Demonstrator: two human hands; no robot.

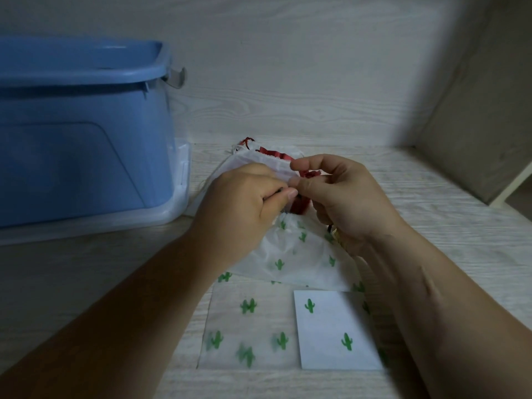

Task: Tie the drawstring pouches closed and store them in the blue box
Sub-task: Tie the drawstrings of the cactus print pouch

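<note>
A white pouch with green cactus prints (290, 251) sits gathered at its neck in the middle of the table. My left hand (244, 208) and my right hand (339, 197) meet just above that neck, each pinching the red drawstring (309, 174) between thumb and fingers. Behind them lies another white pouch (253, 159) with a red drawstring. A flat cactus-print pouch (250, 326) lies nearer to me. The blue box (80, 133) stands at the left with its blue lid on top.
A white card (334, 332) rests on the flat pouch's right part. The box sits on a clear base (178, 208) close to the back pouch. A wall rises behind and a side panel (475, 125) closes the right.
</note>
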